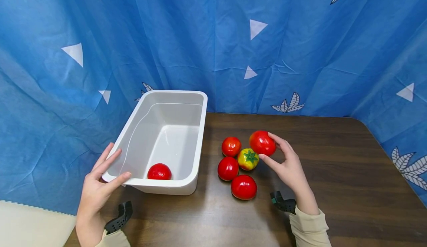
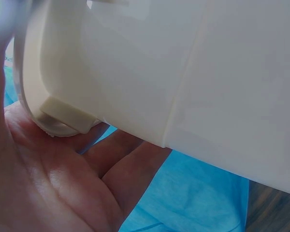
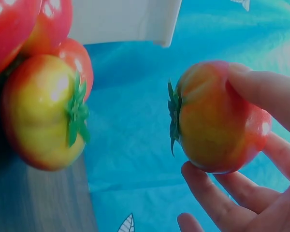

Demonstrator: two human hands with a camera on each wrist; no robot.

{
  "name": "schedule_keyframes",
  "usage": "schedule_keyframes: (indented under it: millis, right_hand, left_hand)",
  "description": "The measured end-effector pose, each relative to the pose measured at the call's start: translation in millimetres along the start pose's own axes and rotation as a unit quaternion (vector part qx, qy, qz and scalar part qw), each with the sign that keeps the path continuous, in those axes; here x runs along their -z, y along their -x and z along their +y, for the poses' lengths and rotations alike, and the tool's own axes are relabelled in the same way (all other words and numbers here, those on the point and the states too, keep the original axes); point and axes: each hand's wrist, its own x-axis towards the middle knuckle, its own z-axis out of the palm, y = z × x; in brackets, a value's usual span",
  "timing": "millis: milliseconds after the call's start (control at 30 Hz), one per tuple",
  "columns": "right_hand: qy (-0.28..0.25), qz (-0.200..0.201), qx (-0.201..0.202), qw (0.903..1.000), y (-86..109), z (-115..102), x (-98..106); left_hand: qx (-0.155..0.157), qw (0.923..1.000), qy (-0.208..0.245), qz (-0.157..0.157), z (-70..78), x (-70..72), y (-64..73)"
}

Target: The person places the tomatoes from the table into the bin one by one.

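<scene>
My right hand [image 1: 288,165] holds a red tomato [image 1: 262,143] between thumb and fingers, raised beside the other tomatoes. In the right wrist view the held tomato [image 3: 222,118] has a yellowish-green side and a green leafy top turned away from the palm. My left hand [image 1: 96,184] grips the near left corner of a white plastic bin [image 1: 191,182], its thumb over the front rim and its fingers at the left rim. The left wrist view shows the palm [image 2: 53,179] close against the bin's outer corner. Inside the bin, near its front wall, lies one red tomato [image 1: 159,172].
Right of the bin, a yellow-green tomato [image 1: 248,159] with its green top up sits among red ones: one at the back [image 1: 231,146], one at the left [image 1: 228,168] and one in front [image 1: 244,187]. A blue patterned cloth [image 1: 233,47] hangs behind the dark wooden table [image 1: 350,187].
</scene>
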Motion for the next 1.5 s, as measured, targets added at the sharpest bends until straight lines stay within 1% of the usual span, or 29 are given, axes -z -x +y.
schedule_keyframes:
  millis: [300, 467, 733, 867, 1133, 1367, 1500]
  right_hand:
    - [-0.02, -0.007, 0.039, 0.999, 3.5, -14, -5]
    - [-0.027, -0.009, 0.053, 0.9982, 3.9, -20, -10]
    - [-0.044, -0.019, 0.061, 0.997, 6.6, -32, -15]
    - [-0.046, -0.019, 0.069, 0.9964, 7.8, -36, -17]
    - [-0.05, -0.025, 0.064, 0.9964, 7.3, -44, -24]
    - [-0.089, -0.033, 0.068, 0.9931, 8.0, -57, -34]
    - [-0.099, -0.036, 0.072, 0.9919, 8.1, -64, -40]
  left_hand:
    - [0.006, 1.0, -0.004, 0.004, 0.1, -0.5, 0.0]
    - [0.007, 1.0, -0.003, 0.005, 0.8, -0.6, 0.0]
    - [0.006, 0.9998, -0.019, 0.005, 1.2, -0.9, -0.2]
    - [0.007, 0.9998, -0.019, 0.005, 1.2, -1.0, -0.3]
    - [0.006, 0.9996, -0.026, 0.006, 1.8, -1.3, -0.3]
    - [0.004, 0.9995, -0.031, 0.007, 1.2, -1.3, -0.3]
    - [0.004, 0.9996, -0.026, 0.006, 0.6, -1.1, -0.2]
